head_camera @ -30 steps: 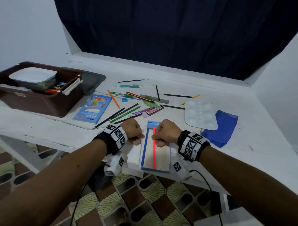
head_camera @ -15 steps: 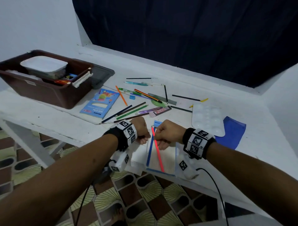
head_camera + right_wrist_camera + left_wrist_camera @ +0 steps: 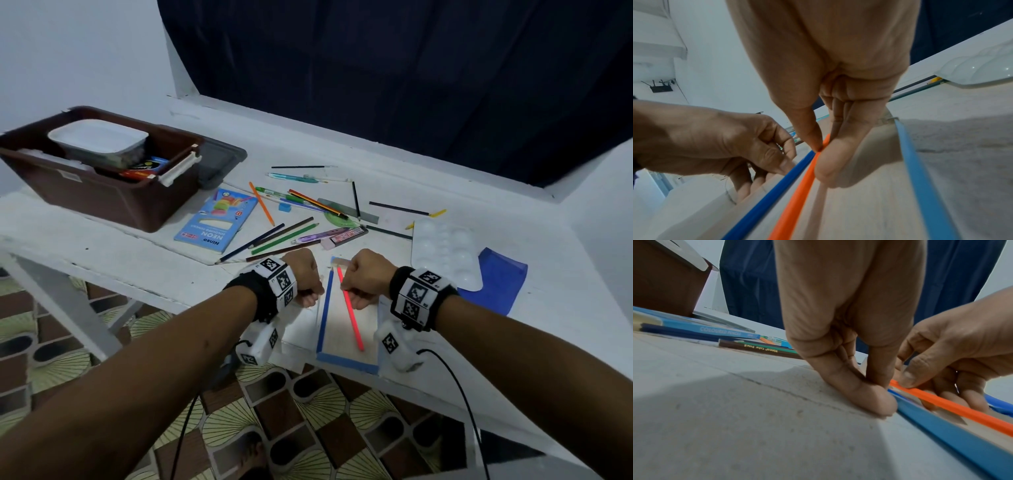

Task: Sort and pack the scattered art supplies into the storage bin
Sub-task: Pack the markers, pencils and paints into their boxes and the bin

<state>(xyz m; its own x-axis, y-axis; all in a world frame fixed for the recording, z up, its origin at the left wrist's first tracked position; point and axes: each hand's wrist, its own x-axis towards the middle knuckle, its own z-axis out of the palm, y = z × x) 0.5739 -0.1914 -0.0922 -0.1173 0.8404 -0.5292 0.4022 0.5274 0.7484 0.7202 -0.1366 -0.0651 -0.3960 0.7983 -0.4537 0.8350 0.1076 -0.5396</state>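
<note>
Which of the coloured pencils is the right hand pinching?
The neon orange pencil, lying across the open pencil tray; the right hand pinches its far end. The others lie loose.

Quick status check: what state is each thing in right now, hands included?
Brown storage bin: open, partly packed.
Flat blue-edged pencil tray: open, on the table edge.
Orange pencil: pinched by the right hand, slanting across the tray.
Blue pencil: lying in the tray.
Left hand: curled, fingertips at the tray's left edge.
</note>
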